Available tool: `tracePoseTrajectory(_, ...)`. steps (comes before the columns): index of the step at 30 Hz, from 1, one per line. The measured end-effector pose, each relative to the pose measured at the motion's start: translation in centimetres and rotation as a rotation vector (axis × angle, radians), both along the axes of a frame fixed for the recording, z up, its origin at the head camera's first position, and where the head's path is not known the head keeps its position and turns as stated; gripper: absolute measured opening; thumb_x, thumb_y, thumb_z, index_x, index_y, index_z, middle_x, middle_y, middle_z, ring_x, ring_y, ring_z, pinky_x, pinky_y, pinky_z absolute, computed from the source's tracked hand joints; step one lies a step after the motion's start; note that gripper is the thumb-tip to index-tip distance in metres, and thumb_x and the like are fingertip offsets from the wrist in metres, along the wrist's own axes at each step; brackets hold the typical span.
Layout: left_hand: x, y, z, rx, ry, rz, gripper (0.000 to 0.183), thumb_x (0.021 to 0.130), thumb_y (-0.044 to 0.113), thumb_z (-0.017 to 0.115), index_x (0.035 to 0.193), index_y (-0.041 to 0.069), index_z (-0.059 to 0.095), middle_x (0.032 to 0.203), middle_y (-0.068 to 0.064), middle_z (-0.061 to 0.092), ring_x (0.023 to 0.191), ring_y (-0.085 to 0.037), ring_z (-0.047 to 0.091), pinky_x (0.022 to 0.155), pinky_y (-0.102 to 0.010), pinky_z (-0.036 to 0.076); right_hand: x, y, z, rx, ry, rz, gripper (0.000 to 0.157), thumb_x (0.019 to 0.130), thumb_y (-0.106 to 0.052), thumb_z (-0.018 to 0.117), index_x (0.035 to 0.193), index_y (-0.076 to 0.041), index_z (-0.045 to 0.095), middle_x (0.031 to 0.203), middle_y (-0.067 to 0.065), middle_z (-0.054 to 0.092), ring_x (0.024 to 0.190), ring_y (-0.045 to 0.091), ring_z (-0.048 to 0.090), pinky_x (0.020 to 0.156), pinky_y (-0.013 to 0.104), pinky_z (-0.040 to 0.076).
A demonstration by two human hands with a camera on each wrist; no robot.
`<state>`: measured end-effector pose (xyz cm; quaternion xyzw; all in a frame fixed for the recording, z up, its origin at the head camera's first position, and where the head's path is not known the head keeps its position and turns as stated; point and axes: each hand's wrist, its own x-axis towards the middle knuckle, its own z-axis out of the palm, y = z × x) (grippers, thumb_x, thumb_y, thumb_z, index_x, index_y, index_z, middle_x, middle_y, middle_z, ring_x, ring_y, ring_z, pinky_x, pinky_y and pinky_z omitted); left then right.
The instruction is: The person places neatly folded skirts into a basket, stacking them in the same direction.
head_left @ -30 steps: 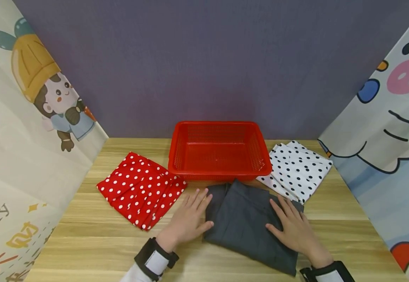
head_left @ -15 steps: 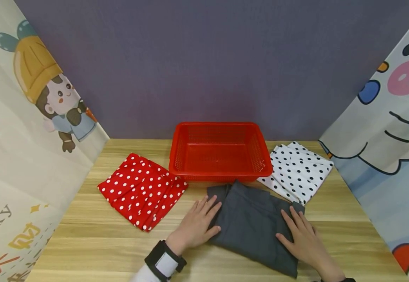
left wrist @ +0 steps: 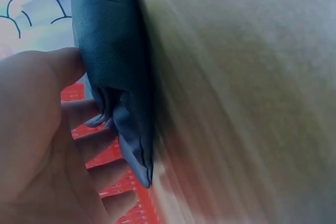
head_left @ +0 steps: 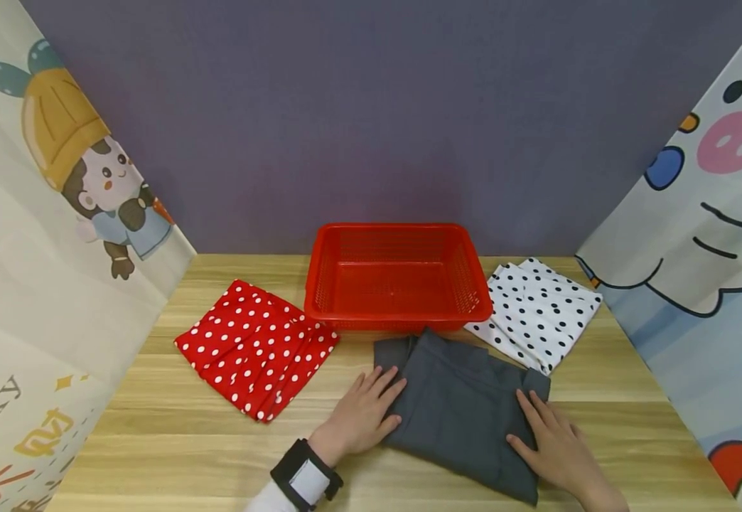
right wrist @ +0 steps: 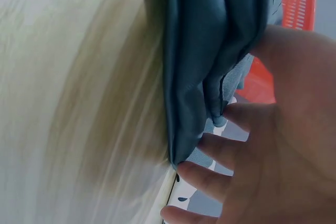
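Note:
A dark grey folded cloth (head_left: pixel 457 412) lies flat on the table in front of the basket. On its left edge rests my left hand (head_left: pixel 361 416), fingers spread and fairly straight. My right hand (head_left: pixel 559 448) touches the right edge in the same manner, its fingers extended on the fabric. Both wrist views show the layered folds of the grey cloth (left wrist: pixel 113 40) along the tabletop, with the fingertips touching its side. In the right wrist view the thumb and fingers (right wrist: pixel 210 179) stand apart along the folds.
A red plastic basket (head_left: pixel 396 316) stands at the back middle. To its left lies a folded red cloth with white dots (head_left: pixel 256 348); a folded white cloth with black dots (head_left: pixel 544 309) lies at its right, touching or nearly touching it. Printed curtains (head_left: pixel 697 284) flank the wooden table (head_left: pixel 217 455).
Both hands have slid slightly to the right and toward the body along the grey cloth's edges. The cloth, the basket and the two dotted cloths keep their places.

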<state>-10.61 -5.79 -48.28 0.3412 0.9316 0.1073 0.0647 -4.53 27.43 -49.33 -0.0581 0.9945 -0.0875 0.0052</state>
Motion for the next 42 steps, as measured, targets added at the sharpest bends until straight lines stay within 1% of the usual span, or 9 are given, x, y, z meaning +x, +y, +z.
tracePoseTrajectory(3,0.1,0.0,-0.4,-0.004,-0.02,0.016,0.058,0.092,0.044,0.048,0.143,0.02,0.034,0.15,-0.005,0.028,0.137,-0.032,0.025,0.108,-0.051,0.024,0.0,-0.2,-0.1,0.002,-0.003,0.005,0.076,0.08,-0.049,0.063,0.138,-0.005,0.04,0.136,0.025,0.042,0.116,0.047,0.044,0.077,0.064,0.039)
tracePoseTrajectory(6,0.2,-0.1,-0.7,-0.007,-0.025,0.034,0.058,0.092,0.044,0.048,0.143,0.019,0.034,0.149,-0.006,0.029,0.137,-0.032,0.025,0.108,-0.051,0.024,-0.2,-0.3,-0.3,0.003,-0.012,0.007,0.077,0.081,-0.052,0.06,0.138,-0.005,0.04,0.136,0.025,0.042,0.116,0.047,0.043,0.077,0.064,0.039)
tracePoseTrajectory(11,0.6,-0.3,-0.9,-0.014,-0.007,0.054,0.058,0.091,0.044,0.048,0.142,0.019,0.035,0.148,-0.006,0.032,0.136,-0.033,0.026,0.108,-0.051,0.025,-0.6,-0.8,-0.1,0.008,-0.045,0.005,0.079,0.082,-0.058,0.056,0.139,-0.006,0.037,0.137,0.024,0.041,0.118,0.047,0.042,0.078,0.064,0.038)
tracePoseTrajectory(13,0.7,-0.4,-0.9,-0.012,-0.003,0.065,0.058,0.091,0.043,0.049,0.142,0.018,0.036,0.147,-0.007,0.033,0.136,-0.033,0.026,0.108,-0.051,0.025,-0.7,-0.9,0.0,0.003,-0.051,0.006,0.08,0.082,-0.058,0.056,0.139,-0.006,0.037,0.137,0.024,0.04,0.118,0.048,0.041,0.078,0.064,0.038)
tracePoseTrajectory(17,1.1,-0.6,-0.8,-0.017,-0.012,0.095,0.057,0.091,0.043,0.048,0.141,0.018,0.037,0.147,-0.008,0.033,0.137,-0.034,0.025,0.108,-0.051,0.024,-0.8,-1.3,0.1,-0.006,-0.041,0.021,0.079,0.081,-0.057,0.057,0.139,-0.006,0.038,0.137,0.024,0.041,0.118,0.048,0.042,0.078,0.065,0.039)
tracePoseTrajectory(24,1.9,-1.5,-0.8,-0.013,-0.015,0.139,0.057,0.09,0.043,0.05,0.14,0.018,0.038,0.145,-0.009,0.035,0.136,-0.035,0.026,0.107,-0.053,0.024,-1.1,-2.3,0.2,-0.016,-0.014,0.051,0.075,0.081,-0.051,0.061,0.138,-0.007,0.04,0.136,0.022,0.044,0.117,0.046,0.044,0.077,0.065,0.04)
tracePoseTrajectory(28,2.1,-2.1,-0.8,0.008,-0.041,0.147,0.058,0.09,0.043,0.051,0.141,0.017,0.038,0.145,-0.01,0.035,0.136,-0.036,0.025,0.107,-0.053,0.023,-1.3,-2.7,0.3,-0.032,-0.018,0.066,0.074,0.081,-0.05,0.061,0.138,-0.007,0.041,0.136,0.022,0.044,0.118,0.046,0.044,0.078,0.066,0.04)
tracePoseTrajectory(33,2.4,-2.8,-1.0,0.033,-0.052,0.158,0.058,0.09,0.042,0.051,0.14,0.016,0.038,0.146,-0.01,0.035,0.136,-0.036,0.025,0.107,-0.054,0.023,-1.7,-3.2,0.4,-0.044,-0.035,0.08,0.074,0.081,-0.05,0.061,0.138,-0.008,0.04,0.137,0.022,0.043,0.119,0.047,0.042,0.079,0.066,0.04)
tracePoseTrajectory(42,2.6,-3.8,-1.0,0.015,-0.117,0.201,0.06,0.089,0.044,0.052,0.141,0.017,0.037,0.146,-0.01,0.034,0.135,-0.036,0.026,0.107,-0.054,0.022,-2.6,-4.1,0.5,-0.048,-0.079,0.12,0.075,0.081,-0.051,0.06,0.139,-0.008,0.038,0.138,0.022,0.041,0.121,0.048,0.04,0.086,0.064,0.038)
